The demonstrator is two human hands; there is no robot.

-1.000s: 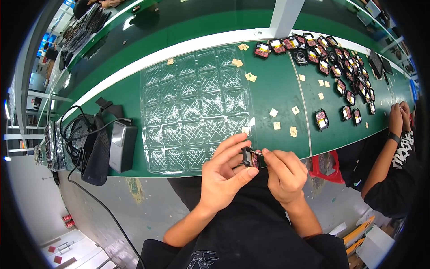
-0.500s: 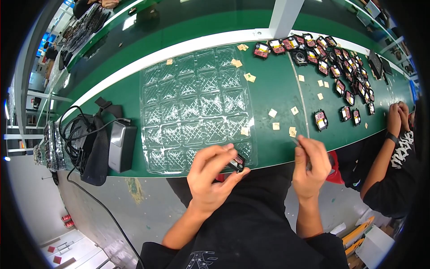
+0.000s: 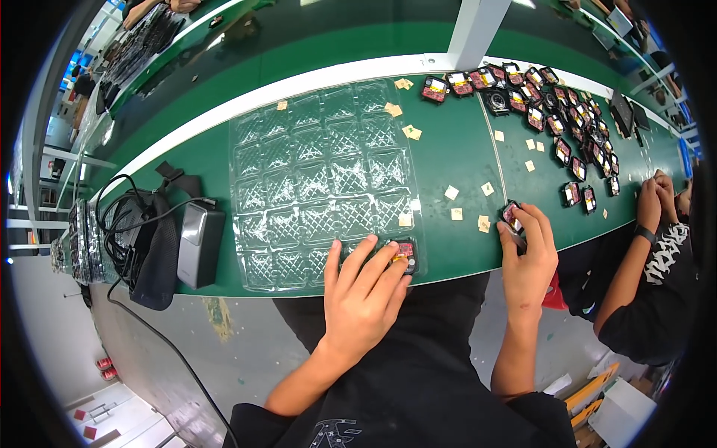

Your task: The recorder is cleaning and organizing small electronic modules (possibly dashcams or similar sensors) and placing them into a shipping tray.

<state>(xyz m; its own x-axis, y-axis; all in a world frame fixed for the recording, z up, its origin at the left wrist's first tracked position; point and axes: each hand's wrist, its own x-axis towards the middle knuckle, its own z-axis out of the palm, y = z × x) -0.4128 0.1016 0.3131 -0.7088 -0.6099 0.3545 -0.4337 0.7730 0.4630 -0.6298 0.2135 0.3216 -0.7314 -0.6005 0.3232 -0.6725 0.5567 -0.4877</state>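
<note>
Two hands: left hand (image 3: 366, 295) open, pressing a red module (image 3: 404, 250) into the clear tray (image 3: 321, 179); right hand (image 3: 529, 257) gripping another module (image 3: 511, 215).

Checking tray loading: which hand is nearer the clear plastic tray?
Left. The left hand rests on the clear plastic tray, at its near right corner; the right hand is off to its right.

Bright, even light; fisheye-bent edges

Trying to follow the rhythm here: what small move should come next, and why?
Probably lift the left hand off the small red part, which already sits in the clear tray's near corner pocket, while the right hand closes on another part.
</note>
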